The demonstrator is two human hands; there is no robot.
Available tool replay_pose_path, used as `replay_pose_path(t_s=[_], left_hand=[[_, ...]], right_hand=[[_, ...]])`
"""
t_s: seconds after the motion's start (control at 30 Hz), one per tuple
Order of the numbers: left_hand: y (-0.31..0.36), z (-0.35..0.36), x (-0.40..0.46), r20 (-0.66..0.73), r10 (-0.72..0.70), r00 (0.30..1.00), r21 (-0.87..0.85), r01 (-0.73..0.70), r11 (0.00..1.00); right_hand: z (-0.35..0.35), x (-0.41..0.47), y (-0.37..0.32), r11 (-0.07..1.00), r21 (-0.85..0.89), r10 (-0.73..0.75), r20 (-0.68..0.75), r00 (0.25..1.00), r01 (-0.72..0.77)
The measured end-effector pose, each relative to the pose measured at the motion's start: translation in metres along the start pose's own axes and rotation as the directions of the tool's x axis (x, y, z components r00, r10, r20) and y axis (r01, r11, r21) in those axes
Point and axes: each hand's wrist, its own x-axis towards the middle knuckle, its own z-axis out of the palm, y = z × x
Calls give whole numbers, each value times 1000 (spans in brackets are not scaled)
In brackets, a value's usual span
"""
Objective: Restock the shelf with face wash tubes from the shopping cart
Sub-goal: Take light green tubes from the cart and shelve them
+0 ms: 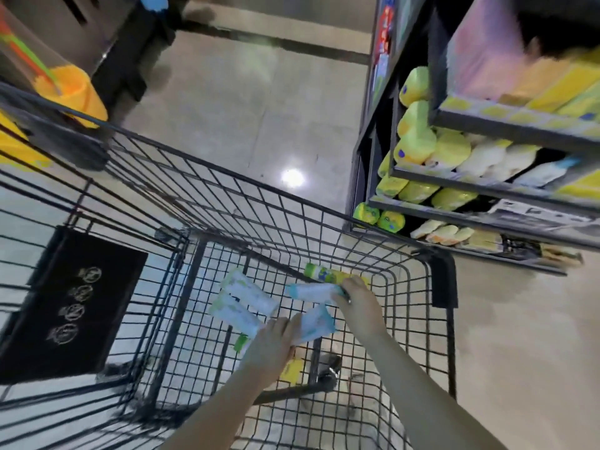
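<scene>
Both my arms reach down into a black wire shopping cart point(441, 280). My left hand point(276, 339) is closed on a pale blue-white face wash tube point(316, 323) near the cart's floor. Just beyond it, my right hand point(355, 302) grips another pale blue tube point(310, 292). Two more white-and-green tubes point(242, 303) lie side by side on the cart floor to the left. A yellow-green tube point(324, 274) rests against the far wall of the cart, behind my right hand. The shelf point(487, 190) stands to the right of the cart.
The dark shelf unit holds yellow-green packs point(418, 147), white bottles and yellow boxes on several levels. The cart's folded child seat flap point(71, 303) with printed icons lies at the left. An orange bucket point(74, 95) stands at the far left. Beige tiled floor point(243, 108) stretches ahead.
</scene>
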Motion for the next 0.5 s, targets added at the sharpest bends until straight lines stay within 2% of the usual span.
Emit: replay_pose_path(t_s=[0.17,0.3,0.4,0.5], left_hand=[[20,-52,-32,-33,-58,998,-29,57,998],[45,-97,-53,-134,-89,987,-88,77,993],[82,-135,-67,-251,-15,968,-70,-3,998],[121,-163,-69,-315,60,947,-44,-78,996]], right_hand=[[-61,-29,-28,996,82,-30,-127,991,41],[-118,-57,-35,985,154,-52,-195,979,83],[-175,-89,-39,966,233,-44,-278,959,112],[-225,-116,-29,950,302,10,-299,954,85]])
